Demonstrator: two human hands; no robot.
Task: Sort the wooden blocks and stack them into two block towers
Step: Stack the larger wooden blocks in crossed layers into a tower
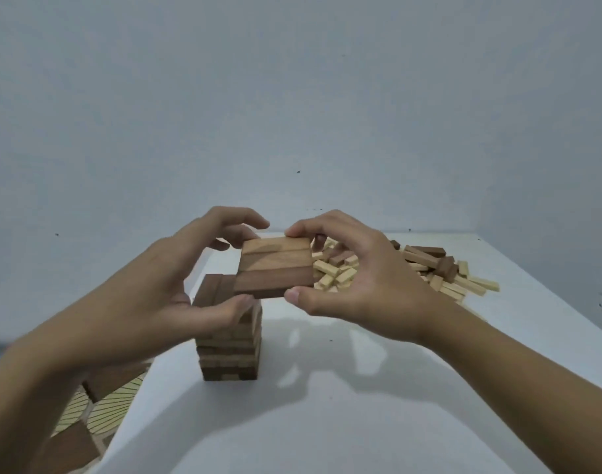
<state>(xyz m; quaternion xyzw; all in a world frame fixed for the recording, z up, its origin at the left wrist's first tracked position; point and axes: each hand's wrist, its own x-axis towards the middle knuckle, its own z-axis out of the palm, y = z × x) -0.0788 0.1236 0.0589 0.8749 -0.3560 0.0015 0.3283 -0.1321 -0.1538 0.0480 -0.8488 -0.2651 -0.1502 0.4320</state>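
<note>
Three brown wooden blocks [275, 266] lie side by side as one flat layer, held in the air between both hands. My right hand [354, 268] pinches the layer between thumb at the near edge and fingers at the far edge. My left hand [176, 282] grips its left side, thumb under the near corner and fingers curled over the far corner. Just below and to the left stands a tower of brown blocks [229, 340] on the white table [327, 405], several layers high. The layer hovers a little above and to the right of the tower's top.
A loose pile of light and brown blocks [429, 271] lies at the table's back right, partly hidden by my right hand. A plain wall rises right behind the table. To the left, past the table's edge, a patterned tiled floor [97, 412] shows below.
</note>
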